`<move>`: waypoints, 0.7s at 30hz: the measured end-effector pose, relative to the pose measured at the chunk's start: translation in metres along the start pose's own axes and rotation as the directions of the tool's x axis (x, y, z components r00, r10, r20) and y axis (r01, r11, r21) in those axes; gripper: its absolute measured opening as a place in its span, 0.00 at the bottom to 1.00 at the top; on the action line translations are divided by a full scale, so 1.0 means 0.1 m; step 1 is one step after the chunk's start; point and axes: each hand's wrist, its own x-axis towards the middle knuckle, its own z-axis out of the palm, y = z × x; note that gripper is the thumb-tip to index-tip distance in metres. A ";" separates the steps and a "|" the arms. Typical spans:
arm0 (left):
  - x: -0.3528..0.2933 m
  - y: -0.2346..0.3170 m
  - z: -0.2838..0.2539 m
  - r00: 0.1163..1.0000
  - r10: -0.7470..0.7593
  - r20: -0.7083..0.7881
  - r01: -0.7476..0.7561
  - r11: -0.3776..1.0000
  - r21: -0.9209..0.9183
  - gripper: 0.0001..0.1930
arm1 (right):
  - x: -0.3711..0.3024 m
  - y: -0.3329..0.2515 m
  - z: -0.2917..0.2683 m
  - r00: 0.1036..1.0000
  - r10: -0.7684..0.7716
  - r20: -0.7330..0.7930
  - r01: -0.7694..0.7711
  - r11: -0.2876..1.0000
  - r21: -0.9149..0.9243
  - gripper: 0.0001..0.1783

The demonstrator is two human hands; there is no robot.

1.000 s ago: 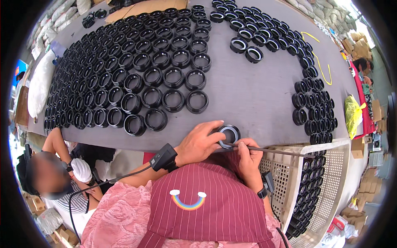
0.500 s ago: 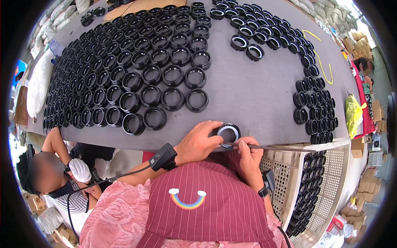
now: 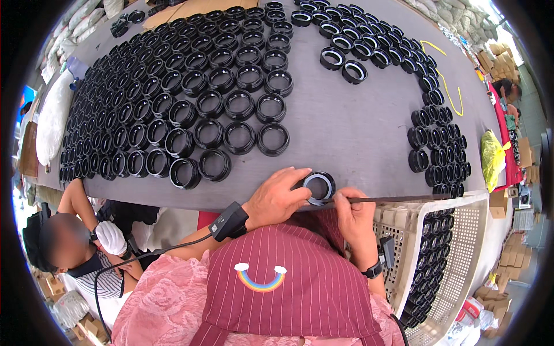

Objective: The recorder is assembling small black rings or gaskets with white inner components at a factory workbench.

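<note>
My left hand [image 3: 276, 198] has its thumb and fingers curled round the left side of a black ring with a pale inner rim [image 3: 330, 179], at the table's near edge. My right hand [image 3: 355, 217] is closed in a pinch on a long, thin, dark strip [image 3: 398, 199]. One end of the strip lies against the ring's near side; the other reaches right, over a crate. Whether the strip is stiff or soft I cannot make out.
Rows of black rings [image 3: 239, 138] cover the left of the grey table [image 3: 369, 127]; more rings [image 3: 363, 50] curve along its right side. A pale perforated crate [image 3: 464, 265] holding rings stands at the right. Another person [image 3: 109, 236] is at the lower left.
My right hand has shifted slightly right and up, away from the ring. The strip's far end has swung upward. My left hand stays on the ring.
</note>
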 end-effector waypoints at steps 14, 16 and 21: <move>0.02 -0.02 0.02 0.999 0.027 -0.020 -0.026 0.999 0.020 0.09 | 0.25 -0.01 0.18 0.934 -0.358 0.003 0.358 0.932 -0.059 0.02; 0.03 -0.01 0.01 0.999 0.036 -0.020 -0.034 0.998 0.061 0.09 | 0.22 0.07 0.18 0.942 -0.334 -0.042 0.334 0.943 -0.007 0.03; 0.16 0.08 0.03 0.996 -0.087 0.003 0.087 0.996 -0.009 0.06 | -0.13 0.00 -0.06 0.896 -0.219 -0.387 0.264 0.962 0.066 0.09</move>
